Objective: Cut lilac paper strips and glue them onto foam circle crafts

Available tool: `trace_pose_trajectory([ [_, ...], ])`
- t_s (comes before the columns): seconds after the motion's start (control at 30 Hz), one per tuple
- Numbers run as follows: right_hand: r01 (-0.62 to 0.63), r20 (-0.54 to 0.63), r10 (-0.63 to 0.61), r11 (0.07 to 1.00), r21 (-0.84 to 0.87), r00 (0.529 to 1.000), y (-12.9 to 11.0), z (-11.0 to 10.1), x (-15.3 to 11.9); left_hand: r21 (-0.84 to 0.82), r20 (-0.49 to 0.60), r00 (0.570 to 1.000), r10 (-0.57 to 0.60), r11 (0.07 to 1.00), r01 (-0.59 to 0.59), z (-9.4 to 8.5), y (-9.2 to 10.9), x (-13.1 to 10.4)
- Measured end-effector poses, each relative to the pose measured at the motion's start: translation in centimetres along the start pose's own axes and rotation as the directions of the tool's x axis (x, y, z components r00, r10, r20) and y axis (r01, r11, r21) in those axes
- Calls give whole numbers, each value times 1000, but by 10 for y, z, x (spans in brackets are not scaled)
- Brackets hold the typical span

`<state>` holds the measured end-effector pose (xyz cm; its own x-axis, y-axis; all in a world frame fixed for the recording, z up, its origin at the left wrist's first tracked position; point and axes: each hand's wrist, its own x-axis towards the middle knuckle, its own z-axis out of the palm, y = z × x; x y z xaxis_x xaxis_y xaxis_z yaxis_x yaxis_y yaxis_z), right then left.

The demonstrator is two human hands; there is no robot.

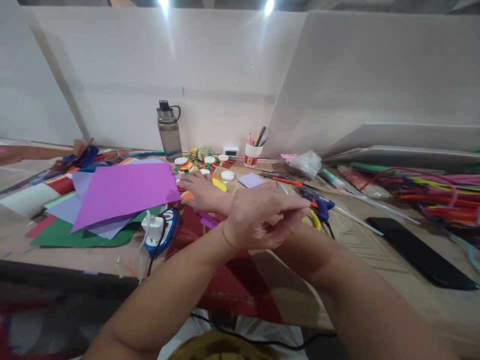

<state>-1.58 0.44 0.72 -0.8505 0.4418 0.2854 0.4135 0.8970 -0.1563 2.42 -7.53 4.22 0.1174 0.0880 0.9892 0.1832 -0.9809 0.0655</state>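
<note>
- Your left hand point(266, 215) curls over your right forearm point(318, 255); I cannot tell its grip.
- Your right hand point(205, 192), grip hidden, spreads beside purple paper point(129, 195), toward the worktop's point(93, 260) back edge.

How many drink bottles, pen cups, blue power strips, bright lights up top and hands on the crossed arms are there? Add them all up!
Drink bottle: 1
Pen cup: 1
Blue power strip: 1
Bright lights: 2
Hands on the crossed arms, left hand and right hand: 2
Total: 7
</note>
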Motion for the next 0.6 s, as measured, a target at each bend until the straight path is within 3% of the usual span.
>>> trace_pose_trajectory([
  [0.17,79,127,-67,992,-94,990,0,21,40,-23,-109,994,-12,1000,10,-6,-3,0],
  [0.3,89,204,-54,983,-163,977,-3,20,51,-26,-140,987,-77,997,74,-6,-1,0],
  [0.37,78,143,-54,982,-174,988,-5,15,52,-28,-111,987,-114,993,111,-7,0,-1],
  [0.5,-63,-146,37,982,-180,989,-8,8,54,-19,-69,983,-173,985,172,-8,0,-4],
  [0.6,-179,-201,152,976,-125,968,-9,7,58,-2,-69,979,-193,981,193,-9,-1,-4],
])
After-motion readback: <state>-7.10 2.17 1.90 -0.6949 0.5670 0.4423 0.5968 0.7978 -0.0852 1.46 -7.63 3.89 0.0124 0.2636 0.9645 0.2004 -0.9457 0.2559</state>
